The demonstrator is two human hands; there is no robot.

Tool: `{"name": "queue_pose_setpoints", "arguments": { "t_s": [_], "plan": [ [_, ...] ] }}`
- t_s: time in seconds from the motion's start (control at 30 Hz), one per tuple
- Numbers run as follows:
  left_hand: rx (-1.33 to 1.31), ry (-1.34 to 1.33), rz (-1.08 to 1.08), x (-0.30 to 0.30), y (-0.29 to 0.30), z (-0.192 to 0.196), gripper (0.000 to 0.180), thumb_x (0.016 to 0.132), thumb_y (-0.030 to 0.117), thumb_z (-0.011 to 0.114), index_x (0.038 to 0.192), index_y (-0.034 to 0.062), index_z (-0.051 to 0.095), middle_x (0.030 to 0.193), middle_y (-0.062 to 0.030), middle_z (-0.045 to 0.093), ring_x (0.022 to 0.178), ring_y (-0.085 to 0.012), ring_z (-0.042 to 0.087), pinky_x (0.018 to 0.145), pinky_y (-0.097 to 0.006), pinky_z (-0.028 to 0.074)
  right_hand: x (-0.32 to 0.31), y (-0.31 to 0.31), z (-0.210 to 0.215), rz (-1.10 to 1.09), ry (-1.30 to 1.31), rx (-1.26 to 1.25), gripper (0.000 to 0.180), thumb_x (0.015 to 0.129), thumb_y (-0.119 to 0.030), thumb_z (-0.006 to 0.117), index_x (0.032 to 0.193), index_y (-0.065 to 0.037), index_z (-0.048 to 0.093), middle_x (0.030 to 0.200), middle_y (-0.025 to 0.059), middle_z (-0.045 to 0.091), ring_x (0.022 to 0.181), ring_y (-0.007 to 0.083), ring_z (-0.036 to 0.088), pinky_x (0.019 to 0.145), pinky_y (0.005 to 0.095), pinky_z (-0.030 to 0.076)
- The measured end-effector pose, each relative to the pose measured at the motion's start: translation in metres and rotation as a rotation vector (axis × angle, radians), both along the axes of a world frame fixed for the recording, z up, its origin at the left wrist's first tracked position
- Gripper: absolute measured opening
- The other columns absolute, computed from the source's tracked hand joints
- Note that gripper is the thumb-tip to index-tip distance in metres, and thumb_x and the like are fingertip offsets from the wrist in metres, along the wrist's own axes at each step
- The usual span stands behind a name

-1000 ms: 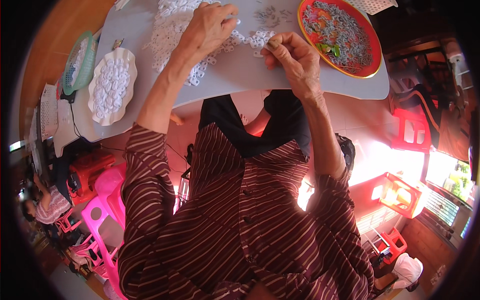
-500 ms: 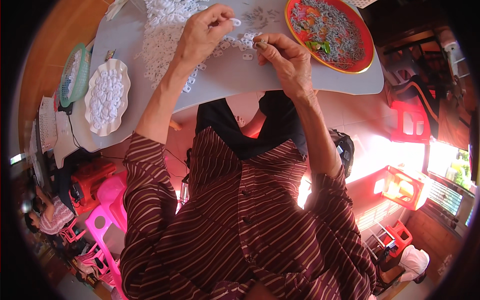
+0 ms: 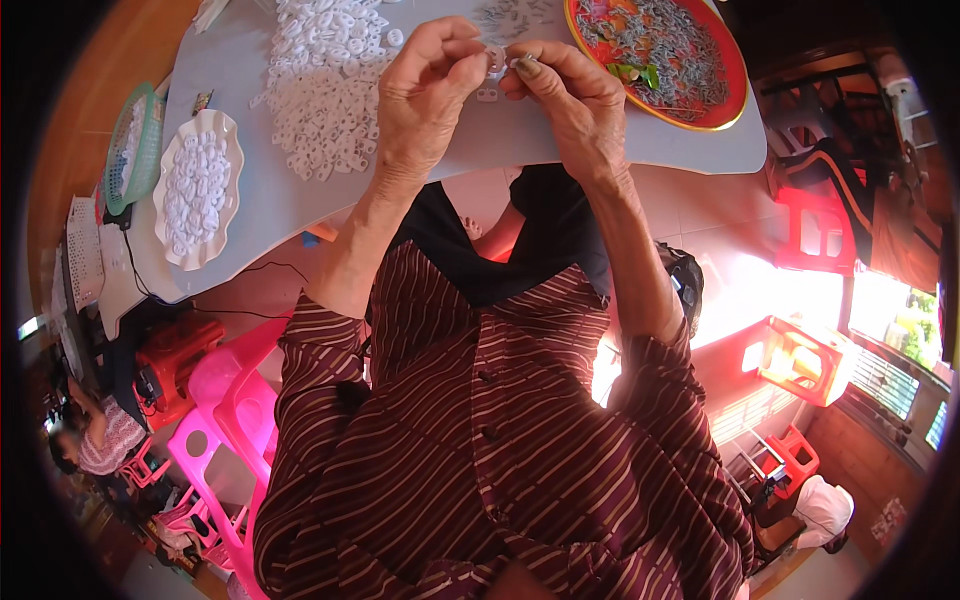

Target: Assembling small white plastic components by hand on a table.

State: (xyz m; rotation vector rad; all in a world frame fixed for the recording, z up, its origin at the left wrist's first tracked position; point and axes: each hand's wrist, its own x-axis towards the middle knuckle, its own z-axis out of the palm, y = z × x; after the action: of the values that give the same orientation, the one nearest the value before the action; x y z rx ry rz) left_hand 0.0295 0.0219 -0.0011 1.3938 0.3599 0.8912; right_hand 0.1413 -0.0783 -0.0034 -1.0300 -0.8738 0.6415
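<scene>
My left hand (image 3: 425, 100) is raised over the grey table, thumb and fingers pinched on a small white plastic piece (image 3: 495, 60) with a hole. Right beside it, my right hand (image 3: 578, 110) pinches a tiny grey metal pin, mostly covered by the fingertips. The fingertips of both hands nearly meet at the white piece. Beyond and left of my left hand spreads a pile of loose white plastic pieces (image 3: 325, 110). Grey metal pins (image 3: 515, 14) lie scattered on the tabletop past my hands.
A red round tray with a gold rim (image 3: 742, 95) holds many grey pins and a green bit. At left are a wavy-edged white dish (image 3: 230, 200) of white pieces and a green basket (image 3: 150, 160). Pink chairs (image 3: 235, 400) and red stools (image 3: 800, 360) stand around; other people sit further off.
My left hand has moved right and slightly nearer, bringing the white piece up against my right fingertips. My right hand has risen slightly toward it. The view has shifted a little.
</scene>
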Motion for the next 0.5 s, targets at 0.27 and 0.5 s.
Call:
{"name": "queue_pose_setpoints", "arguments": {
  "t_s": [0.27, 0.5],
  "plan": [
    [-0.213, -0.084, -0.136, 0.006, 0.012, 0.003, 0.023, 0.084, 0.008, 0.063, 0.107, 0.0078, 0.059, 0.088, 0.0002, 0.062, 0.079, -0.0075, 0.057, 0.074, -0.022, 0.048, -0.002, -0.001, 0.000, -0.046, 0.005, -0.011, 0.020, 0.085, -0.007, 0.063, 0.103, 0.001, 0.060, 0.084, 0.0042, 0.064, 0.072, 0.0091, 0.061, 0.066, 0.0208, 0.051],
    [-0.094, -0.002, -0.182, 0.005, 0.022, 0.006, 0.016, 0.087, 0.010, 0.059, 0.101, 0.0016, 0.063, 0.090, 0.0000, 0.061, 0.083, -0.0078, 0.056, 0.075, -0.023, 0.046, -0.002, -0.002, 0.003, -0.036, -0.020, -0.052, 0.031, 0.085, -0.005, 0.063, 0.112, 0.002, 0.051, 0.086, 0.0061, 0.063, 0.072, 0.0103, 0.061, 0.067, 0.0217, 0.052]
  ]
}}
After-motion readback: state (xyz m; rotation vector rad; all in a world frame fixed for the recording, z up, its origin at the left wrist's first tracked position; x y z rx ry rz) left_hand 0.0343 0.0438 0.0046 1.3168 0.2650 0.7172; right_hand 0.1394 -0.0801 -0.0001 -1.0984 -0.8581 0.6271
